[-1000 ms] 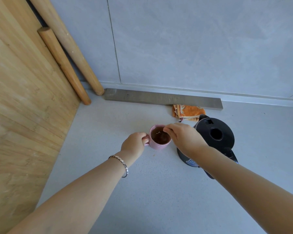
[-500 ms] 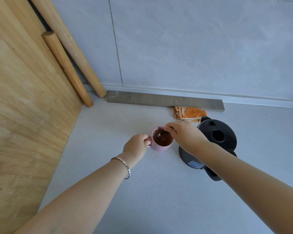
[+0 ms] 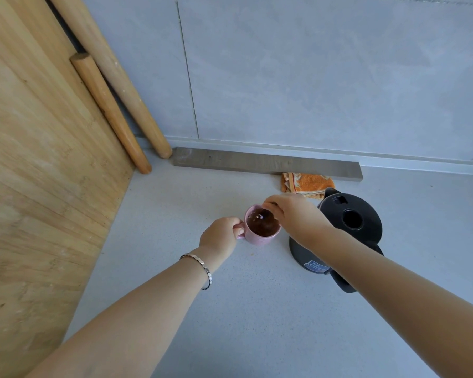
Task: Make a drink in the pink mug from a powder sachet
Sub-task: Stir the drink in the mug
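The pink mug (image 3: 257, 238) stands on the grey counter and holds a dark brown liquid. My left hand (image 3: 219, 236) grips the mug's handle on its left side. My right hand (image 3: 295, 218) hovers over the mug's right rim, fingers pinched on a thin stirrer or spoon (image 3: 265, 214) that dips into the drink; most of that utensil is hidden by the fingers. No sachet is in view.
A black electric kettle (image 3: 350, 227) stands just right of the mug, under my right forearm. An orange cloth (image 3: 306, 184) lies behind it by a grey strip (image 3: 257, 160). Two rolling pins (image 3: 107, 105) and a large wooden board (image 3: 33, 159) lean at left.
My right hand has shifted slightly over the mug while stirring, and the liquid's surface is disturbed. The left hand stays on the handle. The camera view has drifted a little.
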Tool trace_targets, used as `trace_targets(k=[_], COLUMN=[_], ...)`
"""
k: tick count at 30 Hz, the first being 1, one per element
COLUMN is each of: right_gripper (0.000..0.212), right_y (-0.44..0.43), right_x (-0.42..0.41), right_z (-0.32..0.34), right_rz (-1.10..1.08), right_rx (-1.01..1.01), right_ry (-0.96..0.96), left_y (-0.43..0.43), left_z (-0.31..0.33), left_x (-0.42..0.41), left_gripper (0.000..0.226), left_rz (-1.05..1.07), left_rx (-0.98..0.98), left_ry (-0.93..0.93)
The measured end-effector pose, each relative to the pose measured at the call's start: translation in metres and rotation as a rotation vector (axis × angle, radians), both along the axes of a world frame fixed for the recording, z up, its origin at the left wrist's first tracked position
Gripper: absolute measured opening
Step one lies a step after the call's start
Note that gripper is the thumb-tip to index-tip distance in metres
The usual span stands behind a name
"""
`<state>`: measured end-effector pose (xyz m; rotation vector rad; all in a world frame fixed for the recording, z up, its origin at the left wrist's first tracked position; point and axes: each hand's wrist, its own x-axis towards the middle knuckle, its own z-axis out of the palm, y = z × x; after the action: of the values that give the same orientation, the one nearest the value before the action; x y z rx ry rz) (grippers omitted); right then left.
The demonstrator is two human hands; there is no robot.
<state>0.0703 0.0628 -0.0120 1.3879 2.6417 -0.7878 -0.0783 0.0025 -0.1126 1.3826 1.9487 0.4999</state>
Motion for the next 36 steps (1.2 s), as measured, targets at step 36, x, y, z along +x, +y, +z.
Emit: trace_targets(k=[36], right_gripper=[0.034], right_y=[-0.002], right_x=[0.003], right_z=[0.004], right_rz=[0.068], right_rx=[0.087], right_ry=[0.0], left_y=[0.0], left_z=[0.003], left_x=[0.0], left_gripper=[0.021], left_rz=[0.015], left_rx=[-0.044], left_ry=[-0.027])
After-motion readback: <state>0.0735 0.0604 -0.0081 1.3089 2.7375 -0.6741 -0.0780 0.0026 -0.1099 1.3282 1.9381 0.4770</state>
